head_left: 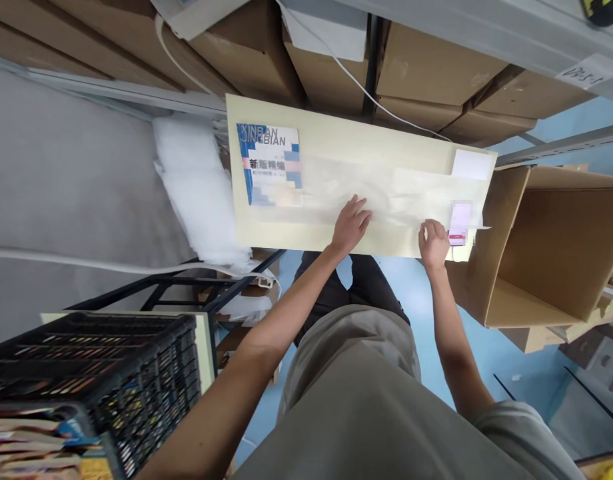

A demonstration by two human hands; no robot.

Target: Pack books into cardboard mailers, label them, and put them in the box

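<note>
A pale yellow board (306, 235) lies in front of me. Across it stretches a translucent plastic sheet (386, 193), whose left end covers the lower part of a blue and white book (269, 163). My left hand (353, 223) rests on the sheet near its middle, fingers apart and holding nothing. At the sheet's lower right edge is my right hand (434, 243), its fingers curled together; what they hold, if anything, is too small to make out. Just right of it lies a phone (460, 223) with a lit screen. A white paper (471, 164) sits at the board's upper right corner.
Cardboard boxes (431, 63) line the shelf beyond the board. An open carton (561, 247) stands at the right. White plastic bags (186, 180) are piled to the left, and a black crate (151, 373) stands at lower left. A white cable (346, 70) crosses the shelf front.
</note>
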